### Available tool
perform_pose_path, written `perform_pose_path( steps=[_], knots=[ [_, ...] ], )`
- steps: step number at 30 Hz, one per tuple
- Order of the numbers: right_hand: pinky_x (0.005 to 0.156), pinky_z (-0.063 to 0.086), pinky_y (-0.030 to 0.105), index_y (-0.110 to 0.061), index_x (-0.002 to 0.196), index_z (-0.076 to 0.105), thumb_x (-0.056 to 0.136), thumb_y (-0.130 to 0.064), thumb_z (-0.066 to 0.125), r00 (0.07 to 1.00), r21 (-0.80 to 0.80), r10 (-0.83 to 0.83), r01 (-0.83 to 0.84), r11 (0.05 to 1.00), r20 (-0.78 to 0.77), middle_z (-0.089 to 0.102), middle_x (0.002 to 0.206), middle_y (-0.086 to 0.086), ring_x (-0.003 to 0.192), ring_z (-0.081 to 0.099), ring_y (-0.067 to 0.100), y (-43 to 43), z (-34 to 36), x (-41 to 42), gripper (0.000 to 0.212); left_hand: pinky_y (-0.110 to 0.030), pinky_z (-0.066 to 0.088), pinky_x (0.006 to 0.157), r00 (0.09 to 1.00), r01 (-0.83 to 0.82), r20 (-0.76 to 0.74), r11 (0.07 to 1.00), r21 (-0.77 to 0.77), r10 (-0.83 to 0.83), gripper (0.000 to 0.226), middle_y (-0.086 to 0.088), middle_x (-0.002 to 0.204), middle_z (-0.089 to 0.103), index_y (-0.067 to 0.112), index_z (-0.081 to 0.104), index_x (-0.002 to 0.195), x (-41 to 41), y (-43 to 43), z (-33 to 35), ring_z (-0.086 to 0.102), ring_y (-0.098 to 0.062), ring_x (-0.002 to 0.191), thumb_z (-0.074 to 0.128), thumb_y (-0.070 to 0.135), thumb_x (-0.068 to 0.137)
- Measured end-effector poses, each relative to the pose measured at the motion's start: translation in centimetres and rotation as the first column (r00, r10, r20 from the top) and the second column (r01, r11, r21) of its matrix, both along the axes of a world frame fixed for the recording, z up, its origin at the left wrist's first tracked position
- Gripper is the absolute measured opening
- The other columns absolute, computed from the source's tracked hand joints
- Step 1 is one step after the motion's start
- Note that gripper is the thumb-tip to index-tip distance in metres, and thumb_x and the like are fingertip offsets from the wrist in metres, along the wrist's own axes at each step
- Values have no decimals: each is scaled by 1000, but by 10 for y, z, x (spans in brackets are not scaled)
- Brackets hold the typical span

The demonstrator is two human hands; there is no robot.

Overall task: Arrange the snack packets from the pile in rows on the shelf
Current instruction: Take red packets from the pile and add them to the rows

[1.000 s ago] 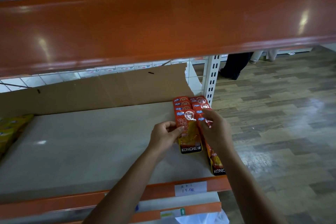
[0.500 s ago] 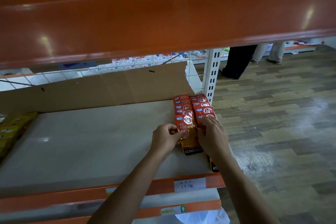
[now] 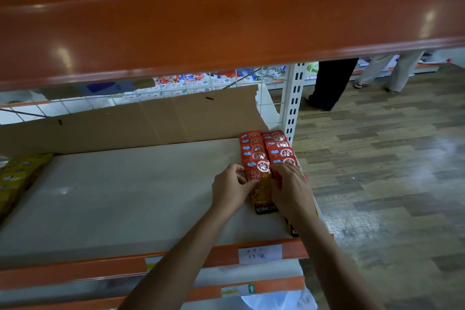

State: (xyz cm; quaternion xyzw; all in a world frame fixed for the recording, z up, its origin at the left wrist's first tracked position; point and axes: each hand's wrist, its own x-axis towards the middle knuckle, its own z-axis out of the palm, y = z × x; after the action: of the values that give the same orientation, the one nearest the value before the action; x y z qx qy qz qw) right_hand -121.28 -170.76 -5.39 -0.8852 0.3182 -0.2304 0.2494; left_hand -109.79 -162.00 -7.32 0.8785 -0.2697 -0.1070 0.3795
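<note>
While the front packet (image 3: 261, 184) is being slid back from where it lay a second ago, it is being closed up against the two red rows (image 3: 254, 148) just beyond the fingertips. It is being pinched by its side edges between the left hand (image 3: 230, 189) and the right hand (image 3: 289, 191), held close together. Under the right wrist a second packet (image 3: 293, 230) is being left jutting toward the lip of the shelf (image 3: 125, 196), so squaring is judged unfinished.
</note>
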Motion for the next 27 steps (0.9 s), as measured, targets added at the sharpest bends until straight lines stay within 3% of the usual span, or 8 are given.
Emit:
perform_pose_path(
  steps=[3,6,7,10,13,17,23,27],
  knots=[
    [103,35,34,-10,120,62,92,-20,58,1000,6,-4,4,1000,-3,61,125,7,120,50,24,1,1,0,30,-27,48,81,998,-64,-7,998,-17,64,48,1,112,64,12,54,123,5,-5,3,61,-14,100,63,43,89],
    [100,38,35,-10,118,63,91,-19,57,1000,0,-11,11,1000,16,63,121,7,116,53,24,1,1,1,28,-27,46,74,981,-58,-190,990,-131,32,38,0,110,64,11,57,112,15,-14,7,61,-17,98,48,45,96],
    [99,39,35,-10,117,63,91,-19,57,1000,2,-15,15,1000,21,63,120,7,114,54,24,1,1,2,28,-27,47,73,961,-52,-278,978,-201,-6,39,-1,106,66,11,57,107,19,-18,7,62,-18,96,45,47,97],
    [96,39,34,-10,115,64,91,-19,57,999,14,-17,17,1000,27,64,118,7,112,54,23,1,3,1,26,-44,52,93,853,-119,-513,922,-367,-94,49,-3,109,68,18,60,116,27,-31,10,66,-19,101,41,57,94],
    [92,39,30,-10,113,64,91,-18,57,1000,34,-6,5,999,31,64,116,5,110,54,22,0,3,-1,25,-46,50,97,752,-157,-635,887,-435,-179,56,-7,115,68,16,55,128,29,-41,15,67,-22,104,38,58,96],
    [90,37,27,-11,114,63,92,-17,56,999,43,-9,7,999,39,63,119,5,113,54,22,-1,3,-2,25,-45,52,95,713,-136,-664,885,-445,-224,59,-9,117,66,16,51,132,29,-47,19,67,-23,103,36,59,95],
    [100,43,40,-13,119,62,91,-21,57,999,41,-15,14,999,30,62,123,6,119,53,25,2,0,1,29,-47,51,95,681,-131,-694,894,-429,-234,63,-9,117,67,16,52,132,32,-49,15,68,-24,103,35,63,93],
    [107,38,41,-12,124,60,93,-17,54,1000,31,13,-13,999,17,59,130,7,126,49,24,6,2,5,31,-42,52,95,751,-82,-632,923,-376,-191,59,-6,121,65,20,49,133,30,-47,15,66,-20,104,30,62,96]
  ],
)
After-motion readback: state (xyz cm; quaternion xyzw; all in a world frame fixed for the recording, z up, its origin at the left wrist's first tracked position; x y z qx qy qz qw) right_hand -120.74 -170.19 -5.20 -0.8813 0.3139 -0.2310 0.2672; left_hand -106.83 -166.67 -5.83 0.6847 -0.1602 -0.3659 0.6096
